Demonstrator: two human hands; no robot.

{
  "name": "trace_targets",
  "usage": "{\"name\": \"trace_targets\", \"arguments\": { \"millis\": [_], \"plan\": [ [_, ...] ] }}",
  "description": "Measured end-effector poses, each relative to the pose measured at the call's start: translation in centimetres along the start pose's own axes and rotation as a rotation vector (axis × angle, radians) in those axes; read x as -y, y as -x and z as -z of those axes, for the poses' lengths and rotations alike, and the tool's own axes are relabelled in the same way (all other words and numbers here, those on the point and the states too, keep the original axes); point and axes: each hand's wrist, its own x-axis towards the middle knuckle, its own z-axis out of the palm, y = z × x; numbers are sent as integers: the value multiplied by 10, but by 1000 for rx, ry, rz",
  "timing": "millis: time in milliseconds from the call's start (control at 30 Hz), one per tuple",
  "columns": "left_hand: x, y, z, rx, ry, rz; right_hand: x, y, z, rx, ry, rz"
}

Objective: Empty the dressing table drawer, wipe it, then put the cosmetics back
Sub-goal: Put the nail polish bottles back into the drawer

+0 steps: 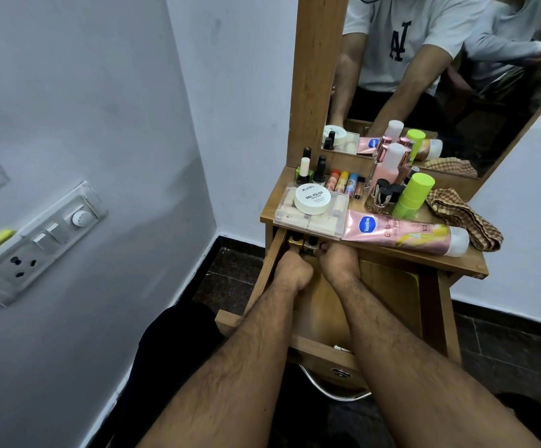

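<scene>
The dressing table is a small wooden top under a mirror. At its front left corner lies a clear box, overhanging the front edge, with a white tub on it. A pink tube lies along the front edge. Nail polish bottles stand at the back left, small sticks beside them. Mid-top stand a pink bottle and green bottle. A checked cloth lies at the right edge.
</scene>
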Motion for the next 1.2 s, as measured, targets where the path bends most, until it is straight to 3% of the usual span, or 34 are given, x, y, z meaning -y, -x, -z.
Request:
{"name": "trace_targets", "arguments": {
  "millis": [500,733,1200],
  "plan": [
    [-3,5,2,56,18,17,-1,4,5,25,-4,20],
    [2,13,3,52,12,11,-4,17,10,-24,-128,57],
    [4,29,6,-11,-43,-4,6,41,27,-15,-100,88]
  ]
}}
